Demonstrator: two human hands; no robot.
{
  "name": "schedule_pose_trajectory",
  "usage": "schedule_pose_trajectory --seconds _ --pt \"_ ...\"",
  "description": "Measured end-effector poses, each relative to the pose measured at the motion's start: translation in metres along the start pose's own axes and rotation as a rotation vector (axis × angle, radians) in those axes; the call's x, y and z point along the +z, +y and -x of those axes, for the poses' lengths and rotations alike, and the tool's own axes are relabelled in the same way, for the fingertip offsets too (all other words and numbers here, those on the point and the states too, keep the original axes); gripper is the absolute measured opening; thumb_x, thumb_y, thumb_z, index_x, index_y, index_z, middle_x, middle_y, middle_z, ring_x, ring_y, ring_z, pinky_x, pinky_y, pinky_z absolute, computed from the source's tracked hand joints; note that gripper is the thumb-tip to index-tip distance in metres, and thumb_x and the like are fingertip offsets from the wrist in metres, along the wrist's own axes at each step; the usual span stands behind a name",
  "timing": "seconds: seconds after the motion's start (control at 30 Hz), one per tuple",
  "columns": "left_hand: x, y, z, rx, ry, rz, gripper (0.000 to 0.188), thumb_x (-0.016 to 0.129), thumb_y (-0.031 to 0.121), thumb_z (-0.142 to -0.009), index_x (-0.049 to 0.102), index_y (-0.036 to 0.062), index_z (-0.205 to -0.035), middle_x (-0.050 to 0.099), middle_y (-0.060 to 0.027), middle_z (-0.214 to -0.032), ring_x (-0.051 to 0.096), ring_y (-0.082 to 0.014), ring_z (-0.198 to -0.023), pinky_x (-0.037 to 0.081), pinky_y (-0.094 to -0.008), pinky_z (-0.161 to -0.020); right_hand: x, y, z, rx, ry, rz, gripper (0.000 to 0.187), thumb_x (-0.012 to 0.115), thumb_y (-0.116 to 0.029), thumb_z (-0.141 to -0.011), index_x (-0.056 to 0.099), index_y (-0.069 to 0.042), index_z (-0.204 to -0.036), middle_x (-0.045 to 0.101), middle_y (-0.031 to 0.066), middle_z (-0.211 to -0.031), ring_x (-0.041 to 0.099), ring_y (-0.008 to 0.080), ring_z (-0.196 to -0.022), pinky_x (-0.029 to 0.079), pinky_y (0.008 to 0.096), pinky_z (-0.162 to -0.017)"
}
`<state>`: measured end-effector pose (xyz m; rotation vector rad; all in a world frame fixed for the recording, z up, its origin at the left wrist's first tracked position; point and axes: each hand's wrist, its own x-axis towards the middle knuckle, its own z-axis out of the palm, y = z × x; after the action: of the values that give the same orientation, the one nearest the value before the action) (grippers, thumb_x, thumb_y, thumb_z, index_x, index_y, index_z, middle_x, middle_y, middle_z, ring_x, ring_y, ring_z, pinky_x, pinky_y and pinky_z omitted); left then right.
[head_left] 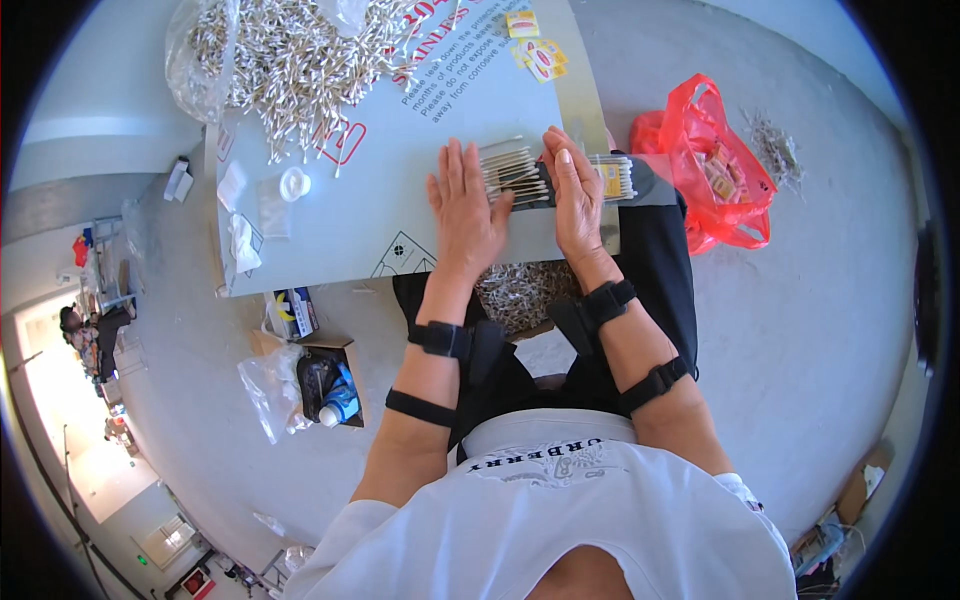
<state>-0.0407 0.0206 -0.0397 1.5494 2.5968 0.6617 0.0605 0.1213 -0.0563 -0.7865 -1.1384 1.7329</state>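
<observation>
A loose row of cotton swabs (512, 172) lies on the grey metal tabletop (370, 215) between my two hands. My left hand (466, 212) rests palm down at the row's left side, fingers stretched, with the thumb touching the swabs. On the other side my right hand (577, 200) stands on its edge, fingers straight and close together, near the swab ends. Neither hand grips anything. Just right of my right hand is a clear packet of cotton swabs (617, 177) with a yellow label, partly hidden by the hand.
A big heap of cotton swabs (290, 70) covers the far left. Yellow cards (540, 57) lie at the far edge, a round white container (295, 184) at the left. A red plastic bag (700, 170) holds small packets. Below are a box of swabs (525, 295) and a carton (350, 385).
</observation>
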Motion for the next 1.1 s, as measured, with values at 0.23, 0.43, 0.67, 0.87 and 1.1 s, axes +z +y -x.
schedule_pose_trajectory --seconds 0.23,0.43,0.67,0.87,1.1 --pt "-0.023 0.011 -0.037 0.082 -0.013 0.050 0.018 0.076 0.010 -0.068 0.066 0.0077 -0.083 0.058 -0.0045 -0.101 0.049 -0.0268 -0.108 0.036 -0.0440 -0.091 -0.001 0.000 -0.003 -0.068 0.028 0.058 0.033 0.050 -0.020 -0.101 0.060 0.006 -0.119 0.063 0.0139 -0.121 0.057 0.0172 -0.107 0.043 0.0304 -0.098" --pt "-0.014 0.011 -0.034 0.106 -0.042 -0.019 0.012 0.075 0.009 -0.067 0.065 0.0098 -0.074 0.056 -0.0022 -0.093 0.049 -0.0254 -0.100 0.037 -0.0420 -0.084 -0.005 0.003 -0.003 -0.090 0.011 0.150 0.033 0.051 -0.020 -0.101 0.061 0.005 -0.119 0.060 0.0132 -0.126 0.056 0.0182 -0.115 0.043 0.0304 -0.101" --pt "-0.011 0.001 -0.045 0.180 -0.031 0.035 0.011 0.069 0.004 -0.071 0.062 0.0086 -0.078 0.056 -0.0029 -0.093 0.049 -0.0271 -0.101 0.037 -0.0432 -0.082 -0.008 0.004 -0.002 -0.053 -0.014 0.121 0.035 0.051 -0.022 -0.102 0.060 0.004 -0.122 0.057 0.0114 -0.128 0.055 0.0156 -0.115 0.043 0.0286 -0.104" --pt "-0.013 -0.024 -0.083 0.143 -0.022 -0.170 0.012 0.068 0.003 -0.074 0.061 0.0104 -0.081 0.056 -0.0012 -0.095 0.048 -0.0258 -0.102 0.037 -0.0431 -0.083 -0.004 0.003 0.001 -0.059 -0.013 0.122 0.038 0.051 -0.025 -0.102 0.058 0.005 -0.124 0.056 0.0128 -0.131 0.054 0.0186 -0.119 0.041 0.0310 -0.107" --pt "-0.001 -0.013 -0.065 0.248 -0.072 0.030 0.008 0.063 0.004 -0.076 0.064 0.0093 -0.081 0.056 -0.0051 -0.094 0.049 -0.0287 -0.100 0.039 -0.0432 -0.084 -0.004 0.003 0.002 -0.069 0.032 0.116 0.033 0.049 -0.023 -0.102 0.061 0.003 -0.120 0.057 0.0150 -0.132 0.053 0.0228 -0.120 0.038 0.0325 -0.104"
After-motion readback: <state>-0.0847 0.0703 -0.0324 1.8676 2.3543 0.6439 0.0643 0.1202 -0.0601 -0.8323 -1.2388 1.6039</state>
